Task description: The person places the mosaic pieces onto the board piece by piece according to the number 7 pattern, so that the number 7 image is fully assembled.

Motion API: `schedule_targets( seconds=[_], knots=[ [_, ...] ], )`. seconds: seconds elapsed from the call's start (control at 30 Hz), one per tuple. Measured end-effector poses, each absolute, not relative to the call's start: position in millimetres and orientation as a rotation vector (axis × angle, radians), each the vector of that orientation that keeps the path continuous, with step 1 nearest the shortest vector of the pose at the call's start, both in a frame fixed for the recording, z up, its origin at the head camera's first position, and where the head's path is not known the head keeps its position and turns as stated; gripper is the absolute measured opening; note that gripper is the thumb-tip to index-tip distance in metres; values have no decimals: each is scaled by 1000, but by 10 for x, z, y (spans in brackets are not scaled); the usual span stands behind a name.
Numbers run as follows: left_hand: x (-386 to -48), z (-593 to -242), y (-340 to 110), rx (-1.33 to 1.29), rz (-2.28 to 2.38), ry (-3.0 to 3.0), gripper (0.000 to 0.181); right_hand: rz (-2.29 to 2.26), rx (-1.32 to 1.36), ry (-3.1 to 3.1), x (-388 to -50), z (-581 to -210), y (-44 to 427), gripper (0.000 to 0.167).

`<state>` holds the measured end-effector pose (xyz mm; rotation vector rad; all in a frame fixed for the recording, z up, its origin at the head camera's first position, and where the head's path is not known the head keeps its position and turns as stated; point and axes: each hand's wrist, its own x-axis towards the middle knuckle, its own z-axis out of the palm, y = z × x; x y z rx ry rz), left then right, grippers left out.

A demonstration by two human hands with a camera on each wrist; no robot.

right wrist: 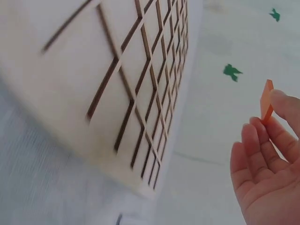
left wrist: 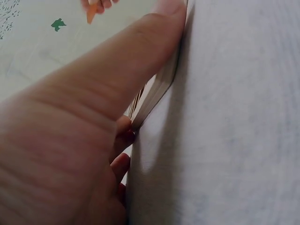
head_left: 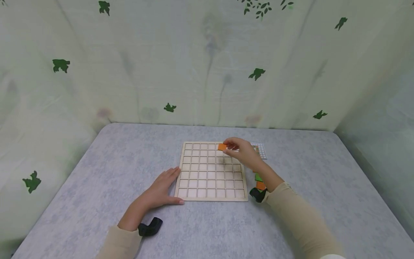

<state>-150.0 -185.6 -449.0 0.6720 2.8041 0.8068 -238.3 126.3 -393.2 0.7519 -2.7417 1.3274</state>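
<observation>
1. An orange tile (head_left: 221,146) is being pinched between the thumb and fingers of the right hand (head_left: 243,153).
2. The tile is being held raised over the far rows of the grid board (head_left: 211,175), clear of its surface; it is being seen nearly edge-on in the right wrist view.
3. The board's left edge is being touched by the fingers of the left hand (head_left: 162,189); its near left corner is being touched by the thumb, the hand being spread.
4. The board is being supported flat by the tabletop (head_left: 97,176).
5. A printed card (head_left: 263,151) is being partly covered by the right hand, beside the board's far right corner.
6. A green tile (head_left: 258,177) and a second orange piece (head_left: 260,185) are being partly hidden by the right forearm, right of the board.
7. Black wrist devices (head_left: 150,227) are being worn on both wrists.
</observation>
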Motion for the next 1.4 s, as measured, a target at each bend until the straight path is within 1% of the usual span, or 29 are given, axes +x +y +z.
schedule_targets(
  seconds=[0.2,0.37,0.5,0.7,0.87,1.1,1.27,1.4],
  knots=[
    [-1505,-4494,-1872,671,829,2796,110,1466,713,-2822,-2585,-4041,939,29],
    [-1499,-4492,-1885,665,838,2797,103,1497,645,-2929,-2700,-4150,818,26],
    [-1500,-4496,-1885,660,862,2786,101,1494,587,-2993,-2742,-4206,760,26],
    [-1507,-4498,-1877,634,926,2760,102,1407,618,-3048,-2775,-4244,648,25],
    [-1505,-4491,-1874,613,961,2737,102,1405,591,-3087,-2770,-4239,583,24],
    [-1513,-4499,-1877,627,969,2740,103,1364,628,-3101,-2760,-4217,580,25],
    [-1509,-4503,-1878,624,968,2740,103,1489,682,-3029,-2728,-4148,709,35],
    [-1508,-4505,-1876,616,956,2743,103,1597,734,-2911,-2653,-4017,903,40]
  ],
)
